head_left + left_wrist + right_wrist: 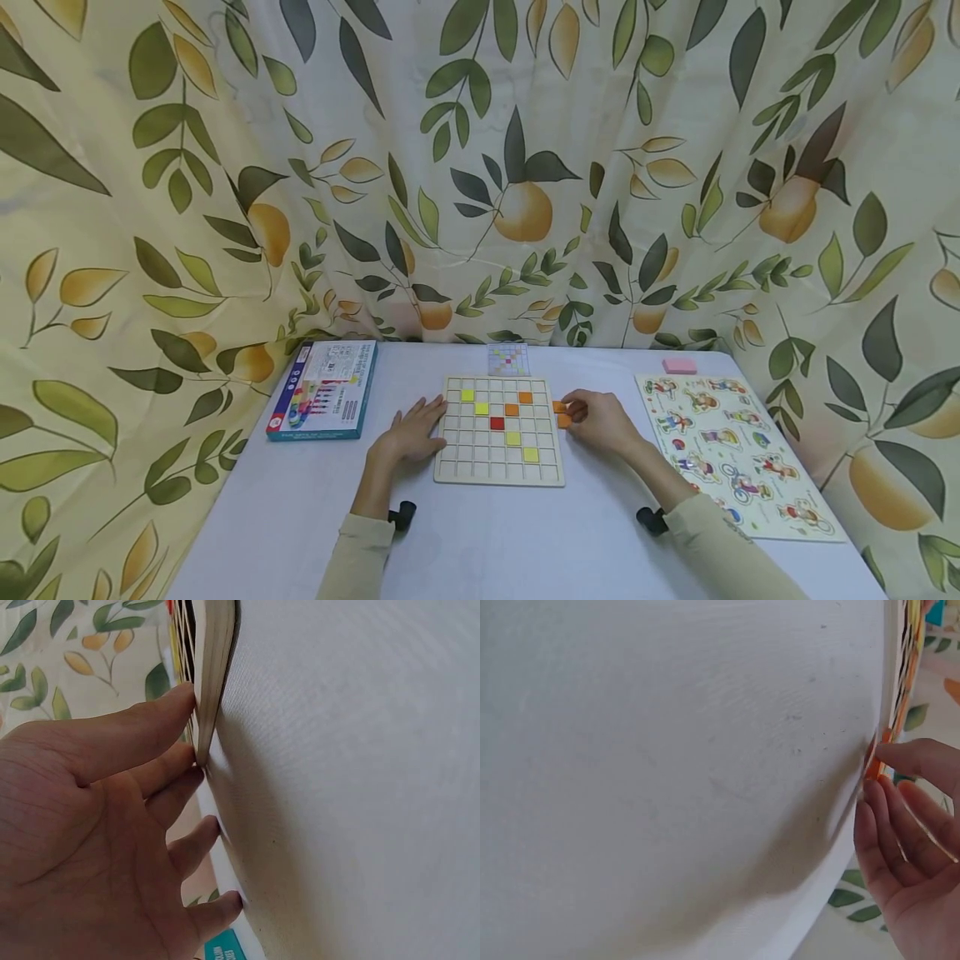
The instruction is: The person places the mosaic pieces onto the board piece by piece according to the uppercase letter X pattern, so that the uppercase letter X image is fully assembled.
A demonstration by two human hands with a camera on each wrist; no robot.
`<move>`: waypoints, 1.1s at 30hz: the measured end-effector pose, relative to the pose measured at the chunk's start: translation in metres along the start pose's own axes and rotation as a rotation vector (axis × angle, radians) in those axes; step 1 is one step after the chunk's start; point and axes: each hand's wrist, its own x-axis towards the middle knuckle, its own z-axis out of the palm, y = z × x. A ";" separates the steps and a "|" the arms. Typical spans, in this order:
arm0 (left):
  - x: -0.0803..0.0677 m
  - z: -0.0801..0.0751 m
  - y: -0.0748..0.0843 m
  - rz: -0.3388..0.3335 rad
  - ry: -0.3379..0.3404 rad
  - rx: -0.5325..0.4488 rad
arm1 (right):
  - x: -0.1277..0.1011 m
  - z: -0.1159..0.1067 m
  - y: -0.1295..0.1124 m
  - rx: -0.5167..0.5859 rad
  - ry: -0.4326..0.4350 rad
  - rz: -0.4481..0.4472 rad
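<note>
A white bench (480,542) is seen from above, backed by a curtain printed with leaves and oranges. At its middle lies a pale wooden grid board (499,431), flat, with a few coloured square tiles seated in its cells: yellow, orange and one red.

The left hand (411,433) is laid on the bench against the board's left edge. Its fingers are straight and touch the edge, as the left wrist view confirms; nothing is grasped, and the grip is released.

The right hand (600,421) is placed just beside the board's right edge. Small orange tiles (561,414) are pinched between its thumb and fingertips, close over the bench surface and off the board. In the right wrist view a thin sliver of orange is seen at the fingertips (875,766).

The tiles are judged to be light, stiff and small, probably wooden, and easily dropped. They are best taken by opposite side edges with the fingertips. The board is judged rigid and steady, though it may slide if not braced.

To the left lies a blue game box (324,389). To the right lies a cartoon picture puzzle (731,450), with a pink block (679,365) behind it. A small pattern card (507,359) stands behind the board.
</note>
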 end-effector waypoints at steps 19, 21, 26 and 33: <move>-0.015 -0.014 0.018 0.006 -0.001 0.018 | 0.012 0.016 -0.049 0.070 0.050 -0.124; -0.014 -0.013 0.017 0.000 -0.009 0.027 | 0.014 0.019 -0.054 0.076 0.037 -0.123; -0.010 -0.010 0.013 -0.009 -0.014 0.032 | 0.016 0.026 -0.068 0.111 0.021 -0.127; -0.005 -0.005 0.008 -0.006 -0.001 0.019 | 0.016 0.040 -0.083 0.141 -0.015 -0.182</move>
